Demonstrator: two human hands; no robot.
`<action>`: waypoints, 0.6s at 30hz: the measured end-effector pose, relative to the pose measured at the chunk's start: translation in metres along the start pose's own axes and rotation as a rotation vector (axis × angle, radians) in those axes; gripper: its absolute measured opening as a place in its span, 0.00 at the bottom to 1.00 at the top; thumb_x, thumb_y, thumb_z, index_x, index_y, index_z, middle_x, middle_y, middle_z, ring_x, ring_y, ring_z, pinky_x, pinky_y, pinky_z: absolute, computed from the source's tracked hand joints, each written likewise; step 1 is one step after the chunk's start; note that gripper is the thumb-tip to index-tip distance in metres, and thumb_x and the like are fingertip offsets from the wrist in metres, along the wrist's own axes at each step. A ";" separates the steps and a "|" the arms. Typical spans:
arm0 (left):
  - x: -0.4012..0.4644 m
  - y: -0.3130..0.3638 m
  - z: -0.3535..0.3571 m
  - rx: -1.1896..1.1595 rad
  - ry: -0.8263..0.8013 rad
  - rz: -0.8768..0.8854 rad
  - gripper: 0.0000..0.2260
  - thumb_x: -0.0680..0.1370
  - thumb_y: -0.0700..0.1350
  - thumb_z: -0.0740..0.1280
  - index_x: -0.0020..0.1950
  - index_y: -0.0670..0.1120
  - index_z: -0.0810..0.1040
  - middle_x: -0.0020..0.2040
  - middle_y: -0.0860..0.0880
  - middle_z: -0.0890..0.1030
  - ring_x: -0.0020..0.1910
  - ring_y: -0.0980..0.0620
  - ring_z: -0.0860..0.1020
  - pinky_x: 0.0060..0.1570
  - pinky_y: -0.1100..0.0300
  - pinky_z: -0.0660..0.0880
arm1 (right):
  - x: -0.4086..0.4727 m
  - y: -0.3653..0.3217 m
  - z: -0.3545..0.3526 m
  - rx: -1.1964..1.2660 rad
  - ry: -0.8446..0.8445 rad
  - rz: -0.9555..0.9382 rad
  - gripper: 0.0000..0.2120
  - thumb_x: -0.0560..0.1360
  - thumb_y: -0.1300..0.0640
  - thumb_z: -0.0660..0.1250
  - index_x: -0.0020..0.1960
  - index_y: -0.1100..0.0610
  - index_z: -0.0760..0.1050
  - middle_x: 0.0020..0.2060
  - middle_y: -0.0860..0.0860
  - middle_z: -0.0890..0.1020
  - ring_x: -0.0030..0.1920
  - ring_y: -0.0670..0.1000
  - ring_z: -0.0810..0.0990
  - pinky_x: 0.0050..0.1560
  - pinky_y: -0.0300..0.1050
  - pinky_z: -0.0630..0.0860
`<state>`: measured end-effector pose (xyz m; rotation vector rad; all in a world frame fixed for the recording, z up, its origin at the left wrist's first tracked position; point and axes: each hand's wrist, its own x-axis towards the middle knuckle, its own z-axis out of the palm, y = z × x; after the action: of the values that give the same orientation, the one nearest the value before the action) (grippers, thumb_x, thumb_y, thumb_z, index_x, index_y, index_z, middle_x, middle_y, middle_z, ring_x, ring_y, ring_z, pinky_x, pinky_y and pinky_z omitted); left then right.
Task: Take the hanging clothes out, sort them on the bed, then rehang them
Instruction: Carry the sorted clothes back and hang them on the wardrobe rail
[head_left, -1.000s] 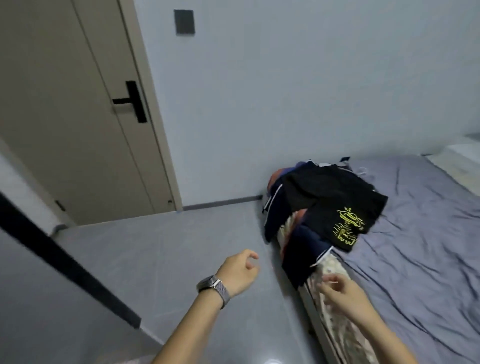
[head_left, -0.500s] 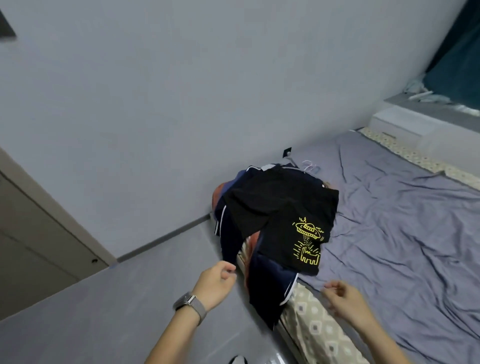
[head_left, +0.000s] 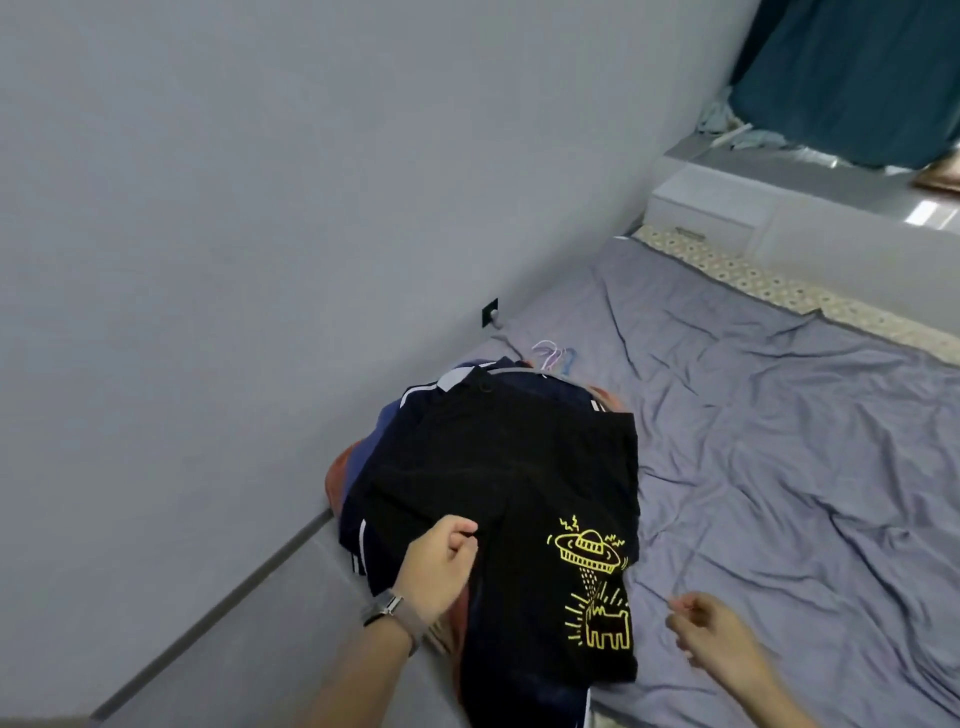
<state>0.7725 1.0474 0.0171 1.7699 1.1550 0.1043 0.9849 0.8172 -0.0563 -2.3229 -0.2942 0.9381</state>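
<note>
A pile of dark clothes (head_left: 498, 467) lies on the corner of the bed (head_left: 779, 467), by the wall. On top is a black garment (head_left: 566, 519) with a yellow flying-saucer print; navy pieces with white stripes and a rust-red one show under it. Hanger hooks (head_left: 553, 356) stick out at the pile's far end. My left hand (head_left: 441, 566), with a watch on the wrist, rests on the black garment's near left edge, its fingers curled at the cloth. My right hand (head_left: 711, 634) hovers loosely curled over the sheet, just right of the pile, holding nothing.
The grey-purple sheet is rumpled and spreads to the right. A white bedside cabinet (head_left: 711, 202) and a teal curtain (head_left: 857, 78) stand at the far right. A grey wall (head_left: 260, 208) runs along the left, with grey floor (head_left: 234, 649) below it.
My view has swung right and closer to the bed; the door has gone out of sight. My left hand has moved from the air onto the black garment. My right hand stays beside the pile.
</note>
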 end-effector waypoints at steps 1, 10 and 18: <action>0.020 0.000 -0.003 -0.015 0.013 -0.010 0.06 0.77 0.42 0.63 0.49 0.53 0.75 0.43 0.47 0.82 0.42 0.49 0.80 0.43 0.63 0.74 | 0.018 -0.009 0.006 -0.049 -0.002 -0.017 0.03 0.72 0.61 0.68 0.44 0.54 0.76 0.36 0.50 0.81 0.37 0.49 0.79 0.43 0.43 0.74; 0.220 -0.031 0.007 0.019 -0.105 -0.068 0.07 0.76 0.43 0.65 0.49 0.55 0.76 0.45 0.54 0.81 0.46 0.57 0.80 0.50 0.62 0.75 | 0.185 -0.057 0.097 -0.318 -0.161 -0.085 0.09 0.74 0.59 0.63 0.48 0.45 0.69 0.37 0.44 0.81 0.39 0.42 0.79 0.45 0.37 0.74; 0.345 -0.070 0.023 -0.006 -0.101 -0.051 0.07 0.77 0.44 0.64 0.53 0.55 0.75 0.47 0.55 0.79 0.47 0.58 0.79 0.46 0.66 0.74 | 0.392 -0.114 0.090 -0.310 0.274 -0.281 0.37 0.65 0.51 0.76 0.69 0.55 0.64 0.58 0.54 0.77 0.60 0.55 0.76 0.60 0.49 0.72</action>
<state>0.9266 1.2905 -0.1866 1.7198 1.1246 -0.0122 1.2093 1.1091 -0.2540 -2.5632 -0.6695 0.4541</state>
